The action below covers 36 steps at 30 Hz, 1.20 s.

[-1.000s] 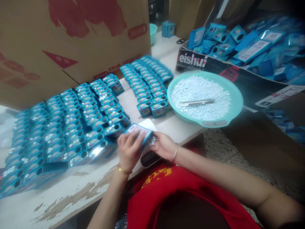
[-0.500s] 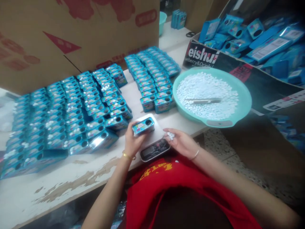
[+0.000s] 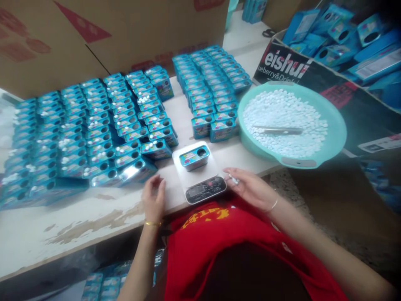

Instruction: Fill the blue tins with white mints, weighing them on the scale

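Note:
A blue tin (image 3: 194, 158) with a dark round hole in its top stands on the white plate of a small scale (image 3: 206, 189). To the left of the scale, my left hand (image 3: 154, 196) is held with fingers apart and nothing in it. My right hand (image 3: 247, 186), just right of the scale, has its fingers curled around some small white tablets (image 3: 233, 179). A green basin (image 3: 336, 133) full of white tablets sits behind my right hand, with a metal strip (image 3: 278, 130) lying on them.
Rows of blue tins (image 3: 75, 133), many with tablets on top, cover the left of the table (image 3: 125, 209). Another block of tins (image 3: 209, 88) stands behind the scale. A large cardboard box (image 3: 140, 29) is at the back, and an open box (image 3: 310, 79) of tins at the right.
My left hand has let go of the tin and moved left, leaving it on the scale. My right hand still has the tablets. The camera view has shifted slightly.

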Each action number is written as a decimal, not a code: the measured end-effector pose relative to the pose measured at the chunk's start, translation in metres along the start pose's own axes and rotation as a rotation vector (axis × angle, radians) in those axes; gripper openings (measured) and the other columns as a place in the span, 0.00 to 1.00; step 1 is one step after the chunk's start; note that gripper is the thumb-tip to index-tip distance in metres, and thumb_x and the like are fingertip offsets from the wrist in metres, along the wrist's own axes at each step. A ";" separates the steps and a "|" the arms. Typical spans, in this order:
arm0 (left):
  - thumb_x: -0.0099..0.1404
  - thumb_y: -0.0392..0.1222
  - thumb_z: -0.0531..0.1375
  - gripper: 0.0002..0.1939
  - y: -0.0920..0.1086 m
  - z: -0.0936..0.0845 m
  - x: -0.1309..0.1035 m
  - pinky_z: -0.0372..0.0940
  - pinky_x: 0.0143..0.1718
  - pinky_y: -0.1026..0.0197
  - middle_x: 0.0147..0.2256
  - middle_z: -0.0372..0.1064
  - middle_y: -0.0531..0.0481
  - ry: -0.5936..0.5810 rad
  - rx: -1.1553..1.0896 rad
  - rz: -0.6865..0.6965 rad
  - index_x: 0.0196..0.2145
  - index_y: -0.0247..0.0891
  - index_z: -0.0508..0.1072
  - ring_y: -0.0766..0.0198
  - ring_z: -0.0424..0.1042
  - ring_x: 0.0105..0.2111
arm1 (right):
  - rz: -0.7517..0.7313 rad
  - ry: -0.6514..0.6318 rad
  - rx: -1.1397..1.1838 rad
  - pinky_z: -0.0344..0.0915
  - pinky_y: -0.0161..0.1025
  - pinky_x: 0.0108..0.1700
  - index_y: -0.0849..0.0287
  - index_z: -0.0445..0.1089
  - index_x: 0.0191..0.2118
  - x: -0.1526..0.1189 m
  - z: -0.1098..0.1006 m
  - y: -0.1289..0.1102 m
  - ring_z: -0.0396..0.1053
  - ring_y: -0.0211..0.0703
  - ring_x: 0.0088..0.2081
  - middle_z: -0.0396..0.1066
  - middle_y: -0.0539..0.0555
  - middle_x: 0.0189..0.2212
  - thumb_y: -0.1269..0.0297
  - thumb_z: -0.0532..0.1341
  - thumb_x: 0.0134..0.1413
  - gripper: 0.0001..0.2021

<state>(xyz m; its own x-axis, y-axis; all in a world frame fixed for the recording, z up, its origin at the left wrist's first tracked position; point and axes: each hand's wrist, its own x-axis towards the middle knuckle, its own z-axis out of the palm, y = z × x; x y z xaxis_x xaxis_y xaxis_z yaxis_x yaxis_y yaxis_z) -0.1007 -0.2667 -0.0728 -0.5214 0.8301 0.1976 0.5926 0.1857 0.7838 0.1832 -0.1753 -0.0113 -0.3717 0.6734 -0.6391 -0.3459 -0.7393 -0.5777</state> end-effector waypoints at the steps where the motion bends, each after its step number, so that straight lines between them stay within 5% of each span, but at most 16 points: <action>1: 0.64 0.48 0.57 0.17 -0.005 -0.001 -0.004 0.66 0.44 0.56 0.39 0.71 0.45 -0.015 0.025 0.007 0.46 0.36 0.69 0.62 0.71 0.38 | -0.007 -0.004 -0.021 0.63 0.27 0.25 0.63 0.73 0.36 0.000 0.002 -0.002 0.64 0.30 0.26 0.68 0.52 0.28 0.70 0.65 0.49 0.06; 10: 0.64 0.45 0.56 0.14 -0.012 0.002 -0.010 0.65 0.43 0.55 0.39 0.68 0.44 -0.055 0.136 0.162 0.45 0.36 0.69 0.61 0.69 0.38 | -0.074 -0.044 -0.294 0.45 0.27 0.17 0.63 0.72 0.34 -0.003 0.035 -0.036 0.52 0.26 0.20 0.63 0.47 0.24 0.65 0.66 0.50 0.08; 20: 0.64 0.45 0.56 0.13 -0.012 0.000 -0.011 0.66 0.42 0.55 0.37 0.68 0.45 -0.048 0.101 0.164 0.44 0.36 0.69 0.61 0.69 0.37 | -0.115 -0.142 -0.283 0.53 0.26 0.20 0.63 0.73 0.33 0.002 0.074 -0.060 0.58 0.29 0.24 0.64 0.51 0.25 0.68 0.62 0.54 0.04; 24: 0.61 0.47 0.60 0.18 0.008 0.005 -0.005 0.66 0.45 0.54 0.41 0.68 0.44 -0.034 0.020 0.220 0.47 0.37 0.67 0.59 0.69 0.42 | -0.087 -0.145 -0.198 0.57 0.25 0.21 0.64 0.72 0.31 0.008 0.066 -0.042 0.60 0.29 0.24 0.66 0.50 0.24 0.64 0.63 0.54 0.07; 29: 0.54 0.49 0.66 0.39 0.048 0.032 0.024 0.63 0.51 0.51 0.53 0.63 0.39 -0.141 -0.148 0.347 0.59 0.38 0.55 0.55 0.66 0.51 | 0.030 -0.088 -0.058 0.57 0.26 0.20 0.65 0.70 0.30 0.017 0.053 -0.004 0.63 0.29 0.22 0.69 0.52 0.25 0.63 0.63 0.53 0.09; 32: 0.58 0.45 0.63 0.29 0.069 0.039 0.045 0.64 0.47 0.53 0.49 0.68 0.42 -0.192 -0.100 0.506 0.55 0.39 0.61 0.56 0.68 0.47 | 0.092 -0.062 0.042 0.59 0.27 0.21 0.65 0.70 0.33 0.022 0.051 0.010 0.65 0.31 0.23 0.70 0.53 0.26 0.65 0.60 0.56 0.08; 36: 0.60 0.35 0.57 0.18 0.093 0.025 0.059 0.59 0.48 0.50 0.46 0.72 0.46 -0.213 0.137 0.899 0.49 0.42 0.67 0.57 0.69 0.44 | 0.033 -0.078 0.167 0.59 0.28 0.20 0.63 0.69 0.32 0.025 0.056 0.010 0.63 0.32 0.22 0.67 0.51 0.22 0.69 0.54 0.58 0.07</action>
<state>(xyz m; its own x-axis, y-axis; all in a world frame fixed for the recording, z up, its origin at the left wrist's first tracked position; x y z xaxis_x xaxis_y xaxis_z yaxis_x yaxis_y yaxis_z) -0.0615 -0.1876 -0.0032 0.2837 0.7687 0.5733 0.7931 -0.5241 0.3102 0.1225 -0.1656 -0.0044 -0.4487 0.6518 -0.6114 -0.4684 -0.7542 -0.4602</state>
